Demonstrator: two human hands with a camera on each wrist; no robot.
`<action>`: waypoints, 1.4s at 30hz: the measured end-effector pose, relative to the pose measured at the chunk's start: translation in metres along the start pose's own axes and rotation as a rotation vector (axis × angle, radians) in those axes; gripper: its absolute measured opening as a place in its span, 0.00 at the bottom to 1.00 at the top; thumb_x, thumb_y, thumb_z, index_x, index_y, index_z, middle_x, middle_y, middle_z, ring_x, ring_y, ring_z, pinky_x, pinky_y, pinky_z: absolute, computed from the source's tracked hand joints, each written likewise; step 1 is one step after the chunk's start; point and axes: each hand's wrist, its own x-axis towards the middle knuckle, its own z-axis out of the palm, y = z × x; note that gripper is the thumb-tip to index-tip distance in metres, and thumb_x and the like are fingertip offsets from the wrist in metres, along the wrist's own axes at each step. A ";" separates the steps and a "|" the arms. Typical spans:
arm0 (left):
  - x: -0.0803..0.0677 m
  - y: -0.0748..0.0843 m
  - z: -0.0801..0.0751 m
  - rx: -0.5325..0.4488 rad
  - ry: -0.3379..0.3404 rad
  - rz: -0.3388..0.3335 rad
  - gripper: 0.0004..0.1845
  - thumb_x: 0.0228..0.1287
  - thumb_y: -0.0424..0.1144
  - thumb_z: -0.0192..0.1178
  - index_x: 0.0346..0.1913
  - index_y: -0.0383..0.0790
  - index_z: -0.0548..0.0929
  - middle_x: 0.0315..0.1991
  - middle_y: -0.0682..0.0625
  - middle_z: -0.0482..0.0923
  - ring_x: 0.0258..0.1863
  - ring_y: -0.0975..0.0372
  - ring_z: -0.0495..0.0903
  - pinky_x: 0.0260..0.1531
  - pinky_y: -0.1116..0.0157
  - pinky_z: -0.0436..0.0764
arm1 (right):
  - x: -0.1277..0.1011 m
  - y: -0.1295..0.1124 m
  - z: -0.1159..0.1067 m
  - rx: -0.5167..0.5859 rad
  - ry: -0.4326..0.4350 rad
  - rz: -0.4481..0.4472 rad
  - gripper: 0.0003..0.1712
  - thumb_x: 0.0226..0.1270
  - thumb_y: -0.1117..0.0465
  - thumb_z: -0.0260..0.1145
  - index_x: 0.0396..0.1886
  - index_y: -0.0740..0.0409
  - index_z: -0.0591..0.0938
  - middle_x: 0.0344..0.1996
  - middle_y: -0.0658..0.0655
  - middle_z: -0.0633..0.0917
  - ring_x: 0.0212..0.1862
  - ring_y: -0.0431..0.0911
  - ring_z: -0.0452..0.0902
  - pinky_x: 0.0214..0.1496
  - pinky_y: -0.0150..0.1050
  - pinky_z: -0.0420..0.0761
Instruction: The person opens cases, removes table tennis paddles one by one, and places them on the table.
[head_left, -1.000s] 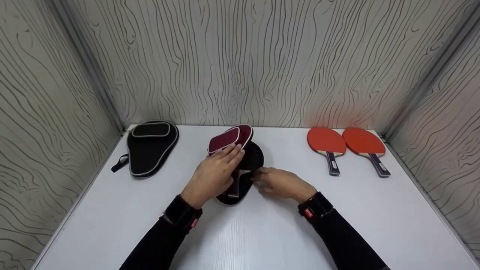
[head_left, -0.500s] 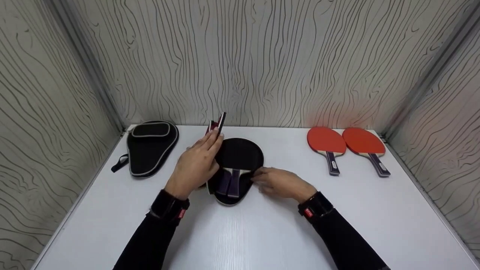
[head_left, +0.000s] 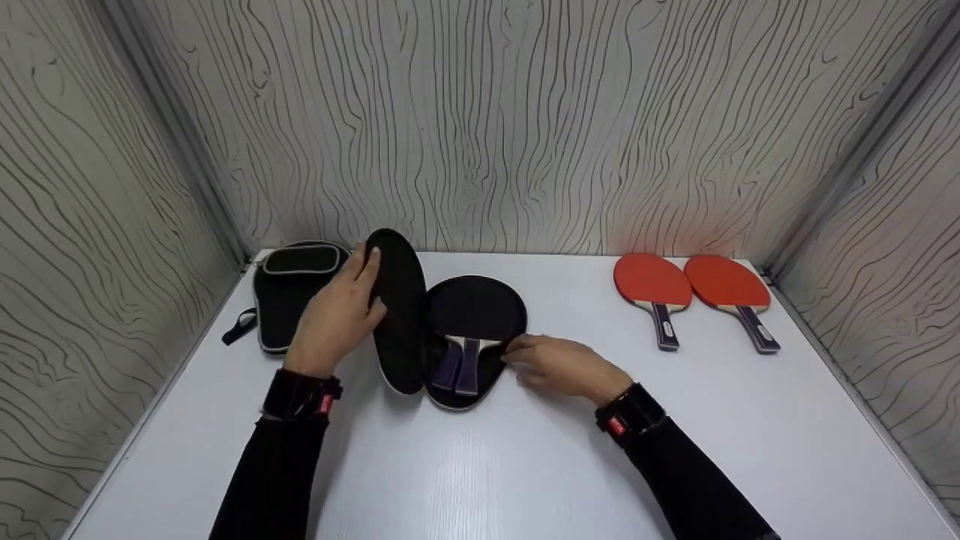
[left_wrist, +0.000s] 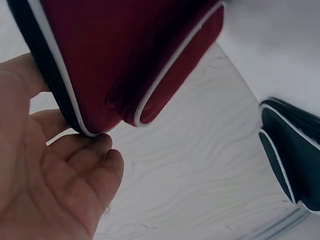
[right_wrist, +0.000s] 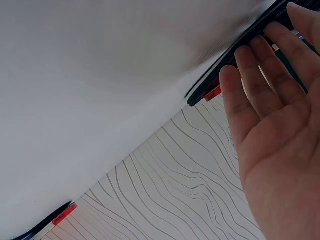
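A table tennis bat case (head_left: 401,315), dark red outside and black inside, stands open near the table's middle. My left hand (head_left: 334,315) holds the far-left edge of its raised lid; the left wrist view shows the fingers curled at the red outer side (left_wrist: 82,75) beside its pocket. Two bats lie in the lower half, their purple handles (head_left: 466,367) side by side and their black faces (head_left: 476,307) up. At that half's right rim, my right hand (head_left: 562,367) holds the edge between thumb and fingertips, as the right wrist view shows.
Left of the open case lies a closed black case (head_left: 292,319) with white piping and a wrist strap (head_left: 240,326), partly behind my left hand. Two red-faced bats (head_left: 652,281) rest at the table's right. Patterned panels (head_left: 480,127) enclose the white table (head_left: 570,465).
My left hand has swung the case lid up and over to the left, uncovering both bats inside. The right hand has stayed at the case's right rim.
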 end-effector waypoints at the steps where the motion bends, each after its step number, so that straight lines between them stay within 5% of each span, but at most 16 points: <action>1: 0.000 -0.004 -0.001 -0.007 -0.008 -0.012 0.45 0.87 0.39 0.65 0.96 0.35 0.56 0.97 0.31 0.50 0.69 0.40 0.87 0.46 0.50 0.92 | 0.000 0.000 0.000 0.002 -0.004 0.005 0.24 0.83 0.64 0.74 0.74 0.56 0.91 0.74 0.58 0.90 0.76 0.54 0.88 0.77 0.52 0.90; 6: 0.000 -0.020 -0.002 -0.012 -0.036 -0.055 0.44 0.88 0.38 0.65 0.95 0.31 0.56 0.97 0.28 0.48 0.85 0.33 0.76 0.64 0.40 0.91 | 0.000 0.000 0.000 0.003 -0.010 0.015 0.24 0.83 0.64 0.73 0.75 0.56 0.91 0.74 0.58 0.90 0.77 0.55 0.88 0.77 0.53 0.91; 9: -0.001 -0.026 0.000 0.036 -0.037 -0.067 0.44 0.87 0.37 0.67 0.94 0.29 0.59 0.96 0.27 0.49 0.86 0.33 0.75 0.67 0.38 0.91 | 0.000 0.000 0.000 0.000 -0.006 0.009 0.24 0.83 0.65 0.72 0.74 0.56 0.91 0.74 0.58 0.90 0.76 0.55 0.88 0.77 0.53 0.91; 16: 0.001 -0.031 0.007 0.249 -0.068 -0.028 0.41 0.85 0.44 0.71 0.90 0.30 0.70 0.94 0.30 0.60 0.95 0.38 0.62 0.93 0.36 0.68 | 0.001 0.000 0.000 -0.005 -0.009 0.005 0.24 0.83 0.65 0.73 0.75 0.57 0.91 0.74 0.59 0.90 0.76 0.55 0.88 0.78 0.53 0.90; 28: -0.002 -0.020 0.031 0.286 -0.285 -0.007 0.46 0.81 0.61 0.73 0.90 0.40 0.73 0.93 0.35 0.66 0.95 0.40 0.63 0.93 0.23 0.53 | 0.002 -0.002 -0.002 0.009 -0.017 0.009 0.23 0.84 0.65 0.71 0.74 0.58 0.91 0.73 0.59 0.90 0.76 0.55 0.88 0.79 0.53 0.90; 36: -0.006 -0.016 0.036 0.175 -0.397 -0.050 0.53 0.78 0.61 0.77 0.93 0.38 0.68 0.94 0.30 0.62 0.94 0.32 0.62 0.89 0.23 0.64 | 0.002 0.001 0.001 -0.009 -0.026 0.013 0.24 0.84 0.65 0.71 0.75 0.58 0.90 0.74 0.59 0.90 0.77 0.56 0.88 0.79 0.54 0.90; 42: -0.004 -0.012 0.042 0.144 -0.407 0.026 0.54 0.76 0.61 0.79 0.92 0.38 0.69 0.94 0.32 0.61 0.95 0.36 0.62 0.90 0.26 0.67 | 0.002 -0.001 0.000 -0.026 -0.019 0.014 0.23 0.85 0.65 0.70 0.74 0.58 0.91 0.73 0.60 0.91 0.76 0.56 0.89 0.77 0.54 0.91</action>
